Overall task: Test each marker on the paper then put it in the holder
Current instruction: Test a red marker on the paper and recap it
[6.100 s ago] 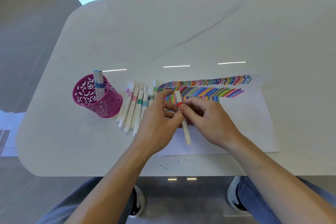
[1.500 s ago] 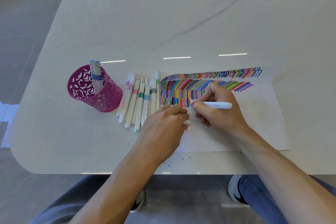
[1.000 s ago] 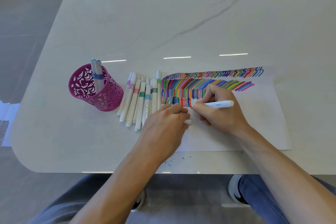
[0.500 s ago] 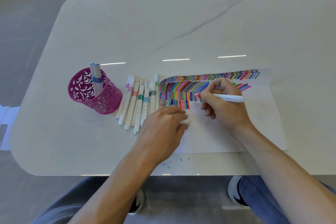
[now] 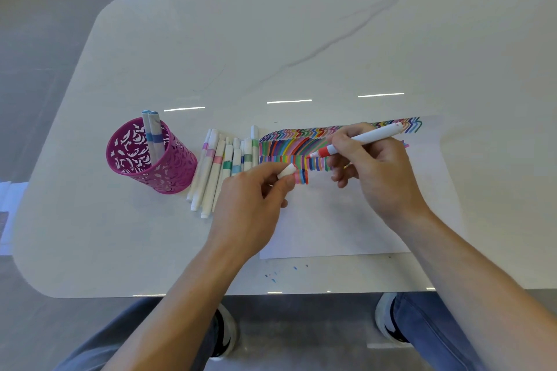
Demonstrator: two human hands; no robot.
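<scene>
Right hand: the right hand (image 5: 378,172), right of frame centre, has its grip closed around a white marker (image 5: 361,138) with a red band and a red tip.
Marker in hand: uncapped, slanted, tip pointing left and down toward the coloured strokes, tail end pointing to the upper right; whether the tip touches the sheet cannot be told.
Left hand: the left hand (image 5: 253,205), just left of frame centre, pinches a small white cap (image 5: 286,171) between thumb and fingertips, so its grip is closed on the cap.
Cap: its open end faces right, toward the marker tip, close to it but apart.
Paper: a white sheet (image 5: 340,220) lies on the worktop (image 5: 301,39) in the centre right of the frame; its upper part carries rows of many-coloured strokes, its lower part is bare.
Loose markers: a bunch of white markers (image 5: 217,169) with pink, green and blue bands lies side by side on the worktop between the sheet and the holder, just left of the left hand.
Holder: a magenta cut-out pattern holder (image 5: 150,156) stands at centre left, touching the leftmost loose markers or nearly so.
In the holder: two blue-banded markers (image 5: 152,137) stand leaning against its far rim.
Worktop edge: small blue ink specks (image 5: 272,277) sit below the sheet's lower left corner.
</scene>
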